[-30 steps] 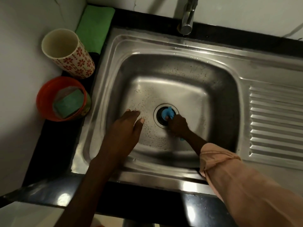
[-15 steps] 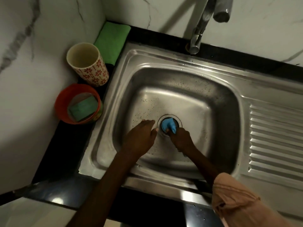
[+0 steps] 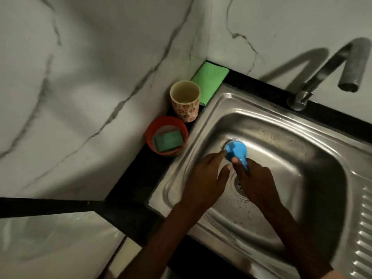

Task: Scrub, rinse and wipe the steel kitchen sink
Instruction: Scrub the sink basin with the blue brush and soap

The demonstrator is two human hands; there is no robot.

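The steel sink (image 3: 251,109) fills the right half of the head view, its basin wet and speckled with droplets. A round blue plastic drain piece (image 3: 235,150) with a short handle is raised above the basin floor, behind the open drain hole (image 3: 239,188). My right hand (image 3: 253,178) grips the blue handle from the front. My left hand (image 3: 205,178) reaches in beside it, and its outstretched fingertips touch the left edge of the blue piece.
A steel tap (image 3: 322,73) arches over the back rim. On the black counter left of the sink are a folded green cloth (image 3: 209,79), a flowered cup (image 3: 185,101) and an orange bowl (image 3: 153,129) holding a green sponge (image 3: 169,140). Marble walls close the corner.
The blue piece has come up out of the drain hole, and my right hand has carried it toward the back left. My left hand has closed in on it. My view swung left.
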